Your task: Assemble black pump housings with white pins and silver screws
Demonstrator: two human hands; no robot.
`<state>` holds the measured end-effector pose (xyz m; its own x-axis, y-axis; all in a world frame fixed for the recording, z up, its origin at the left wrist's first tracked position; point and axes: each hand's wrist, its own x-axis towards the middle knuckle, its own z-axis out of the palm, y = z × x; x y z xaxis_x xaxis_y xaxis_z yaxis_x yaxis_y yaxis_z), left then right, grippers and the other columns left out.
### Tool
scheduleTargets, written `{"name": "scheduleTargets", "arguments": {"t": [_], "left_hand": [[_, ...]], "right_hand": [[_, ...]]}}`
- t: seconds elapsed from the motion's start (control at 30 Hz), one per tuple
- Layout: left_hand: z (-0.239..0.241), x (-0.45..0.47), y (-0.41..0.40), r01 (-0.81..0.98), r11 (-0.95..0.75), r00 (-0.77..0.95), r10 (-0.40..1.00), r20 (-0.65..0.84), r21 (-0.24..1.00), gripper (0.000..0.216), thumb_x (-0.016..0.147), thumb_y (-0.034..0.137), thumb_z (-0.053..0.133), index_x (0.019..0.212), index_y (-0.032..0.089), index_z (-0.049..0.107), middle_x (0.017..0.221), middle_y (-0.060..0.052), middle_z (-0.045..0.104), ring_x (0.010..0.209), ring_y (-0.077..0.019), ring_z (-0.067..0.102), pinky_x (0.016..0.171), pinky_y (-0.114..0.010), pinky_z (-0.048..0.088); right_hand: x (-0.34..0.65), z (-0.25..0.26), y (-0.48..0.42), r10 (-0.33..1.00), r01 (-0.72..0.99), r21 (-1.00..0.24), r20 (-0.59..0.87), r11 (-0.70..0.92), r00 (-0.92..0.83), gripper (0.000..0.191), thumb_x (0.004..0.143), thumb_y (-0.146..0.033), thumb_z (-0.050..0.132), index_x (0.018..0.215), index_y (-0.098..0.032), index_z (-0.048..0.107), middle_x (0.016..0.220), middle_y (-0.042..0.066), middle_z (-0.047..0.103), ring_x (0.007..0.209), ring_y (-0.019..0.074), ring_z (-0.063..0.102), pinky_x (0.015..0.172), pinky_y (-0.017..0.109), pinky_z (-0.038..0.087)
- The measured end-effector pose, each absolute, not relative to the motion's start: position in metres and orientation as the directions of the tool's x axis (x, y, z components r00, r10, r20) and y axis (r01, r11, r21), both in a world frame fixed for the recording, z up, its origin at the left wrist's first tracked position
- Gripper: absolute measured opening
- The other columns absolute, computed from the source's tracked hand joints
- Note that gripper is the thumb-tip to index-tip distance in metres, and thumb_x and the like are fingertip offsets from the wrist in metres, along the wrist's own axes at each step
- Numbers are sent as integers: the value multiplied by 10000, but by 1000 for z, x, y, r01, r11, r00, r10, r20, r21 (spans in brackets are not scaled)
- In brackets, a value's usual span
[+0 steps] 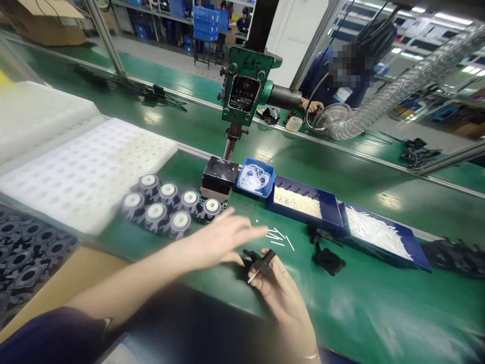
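Note:
My right hand (285, 293) is closed around a black plastic part (267, 268), with a thin white pin (253, 276) sticking out of it. Just left of that part, my left hand (217, 237) reaches across with its fingers stretched out and slightly blurred, holding nothing I can see. Several loose white pins (278, 236) and a tiny white ring (256, 221) lie on the green bench (364, 308) beyond my hands. Rows of black parts with white round centres (156, 211) stand to the left of my left hand.
A green press (242, 86) rises over a black block (220, 174). Bins hold clear rings (254, 178), small cream pieces (297, 201) and white pins (375, 230). A black part (329, 260) lies at right, foam sheets (83, 167) at left. Across the bench sits a person (322, 76).

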<state>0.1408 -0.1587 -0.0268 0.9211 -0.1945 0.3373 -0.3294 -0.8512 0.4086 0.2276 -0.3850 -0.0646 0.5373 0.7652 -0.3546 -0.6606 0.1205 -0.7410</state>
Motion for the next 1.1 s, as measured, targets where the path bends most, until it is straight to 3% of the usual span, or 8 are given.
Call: {"name": "scheduleTargets", "arguments": {"t": [0.03, 0.1, 0.23, 0.33, 0.43, 0.63, 0.83, 1.1], "left_hand": [[-27, 140, -150, -220, -900, 941, -94, 326, 376, 687, 878, 252, 677, 1481, 232, 348, 1325, -152, 564, 1319, -306, 480, 1172, -602, 228], [-32, 143, -135, -32, -956, 946, 65, 318, 291, 628, 876, 169, 637, 1453, 166, 391, 1334, -207, 540, 1330, -371, 454, 1129, -673, 227], [-41, 153, -126, 5, -973, 967, 63, 246, 231, 506, 884, 24, 479, 1380, 121, 497, 1162, -192, 619, 1205, -353, 538, 1068, -605, 358], [-38, 152, -141, -115, -928, 980, -48, 193, 353, 597, 851, 107, 637, 1419, 156, 460, 1153, -162, 624, 1145, -343, 542, 980, -516, 464], [-45, 144, -162, -253, -797, 963, -154, 221, 549, 764, 825, 234, 736, 1487, 217, 355, 1296, -140, 566, 1245, -315, 481, 1041, -472, 447], [-85, 135, -181, -213, -500, 970, -3, 244, 840, 878, 830, 342, 734, 1538, 258, 224, 1535, -151, 357, 1413, -293, 370, 1162, -473, 359], [-95, 136, -181, -113, -343, 982, 105, 158, 933, 1063, 747, 387, 806, 1559, 234, 136, 1448, -174, 483, 1320, -300, 497, 1100, -485, 420], [-99, 138, -182, -87, -329, 982, 131, 136, 940, 1093, 731, 410, 812, 1562, 219, 128, 1515, -197, 413, 1350, -330, 476, 1071, -464, 446]], "right_hand": [[228, -65, -384, 737, -661, -736, -363, 149, 571, 322, 834, -400, 744, 1111, -253, 672, 908, 62, 747, 803, 188, 726, 710, 295, 618], [231, -66, -383, 674, -660, -722, -384, 207, 631, 322, 808, -387, 771, 1084, -246, 682, 995, 76, 754, 857, 195, 739, 771, 305, 632], [237, -66, -383, 608, -658, -695, -398, 289, 687, 306, 798, -341, 783, 1053, -201, 688, 1130, 101, 731, 968, 182, 727, 861, 269, 618], [238, -65, -382, 597, -651, -699, -396, 298, 698, 291, 818, -338, 765, 1064, -207, 681, 1179, 89, 717, 955, 150, 725, 841, 225, 611], [239, -60, -380, 594, -605, -752, -368, 262, 715, 257, 855, -382, 723, 1055, -230, 670, 1224, 72, 699, 865, 127, 728, 709, 191, 611], [247, -40, -359, 580, -371, -914, -215, 165, 786, 201, 845, -381, 719, 886, -244, 577, 1284, 67, 666, 767, 164, 701, 541, 253, 542], [250, -29, -333, 647, -167, -986, -108, 30, 755, 278, 839, -339, 723, 786, -215, 480, 1370, 99, 592, 759, 152, 669, 473, 220, 456], [249, -30, -318, 668, 92, -990, -3, -107, 744, 252, 817, -334, 746, 776, -209, 530, 1289, 96, 606, 1067, 228, 633, 696, 287, 544]]}}
